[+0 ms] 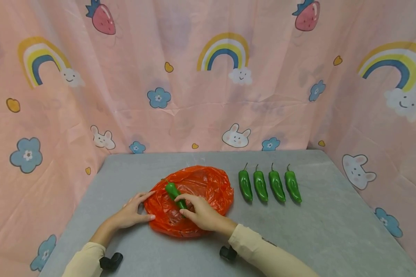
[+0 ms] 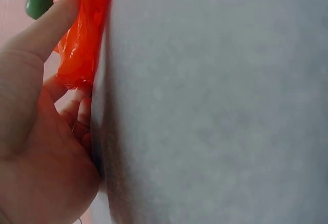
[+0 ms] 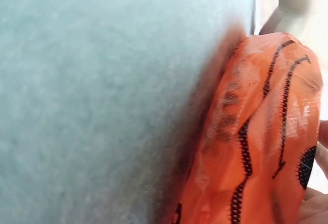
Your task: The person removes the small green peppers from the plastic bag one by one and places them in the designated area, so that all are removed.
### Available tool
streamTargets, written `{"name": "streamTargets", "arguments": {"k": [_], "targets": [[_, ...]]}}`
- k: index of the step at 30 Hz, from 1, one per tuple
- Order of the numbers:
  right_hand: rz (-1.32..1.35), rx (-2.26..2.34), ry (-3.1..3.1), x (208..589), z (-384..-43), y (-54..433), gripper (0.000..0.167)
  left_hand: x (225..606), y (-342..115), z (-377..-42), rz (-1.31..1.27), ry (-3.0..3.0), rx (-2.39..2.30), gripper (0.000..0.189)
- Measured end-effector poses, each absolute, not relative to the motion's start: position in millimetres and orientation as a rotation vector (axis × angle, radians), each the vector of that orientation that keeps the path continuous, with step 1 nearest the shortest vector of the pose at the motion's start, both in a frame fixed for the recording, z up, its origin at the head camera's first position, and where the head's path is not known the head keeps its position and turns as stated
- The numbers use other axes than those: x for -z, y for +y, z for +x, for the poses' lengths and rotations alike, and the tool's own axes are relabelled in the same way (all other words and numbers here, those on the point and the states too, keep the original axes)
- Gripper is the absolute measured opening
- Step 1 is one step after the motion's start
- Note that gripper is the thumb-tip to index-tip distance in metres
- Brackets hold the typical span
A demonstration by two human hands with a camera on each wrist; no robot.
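Note:
A red plastic bag (image 1: 208,181) lies spread wide on the table, its mouth facing up. Over it my right hand (image 1: 202,213) pinches a green chili pepper (image 1: 172,189) between thumb and fingers; the stem end points up and left. My left hand (image 1: 133,211) touches the bag's left side, thumb and fingers spread apart along its edge. The left wrist view has the left thumb (image 2: 56,21) against the red plastic (image 2: 82,44). Black print marks the bag's outer wall (image 3: 256,131) in the right wrist view, where the pepper is hidden.
To the right of the bag, several green chili peppers (image 1: 260,186) lie in a row, stems toward the back. The grey table (image 1: 332,231) ends at a pink printed curtain (image 1: 194,119) behind and at the sides.

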State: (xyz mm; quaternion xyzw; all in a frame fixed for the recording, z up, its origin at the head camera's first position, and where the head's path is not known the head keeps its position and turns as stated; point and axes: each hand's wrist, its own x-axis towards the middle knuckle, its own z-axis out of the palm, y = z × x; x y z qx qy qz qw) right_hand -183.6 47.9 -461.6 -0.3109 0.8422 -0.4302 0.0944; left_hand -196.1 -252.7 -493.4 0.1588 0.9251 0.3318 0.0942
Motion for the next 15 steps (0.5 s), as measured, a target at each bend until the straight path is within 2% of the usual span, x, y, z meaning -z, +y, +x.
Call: {"name": "streamTargets", "arguments": {"k": [15], "targets": [[-0.798,1.526,2.446,450.0,-183.0,58.2,0.022,493.4,-253.0,-195.3,0.476,2.745,-0.997,0.086]]}}
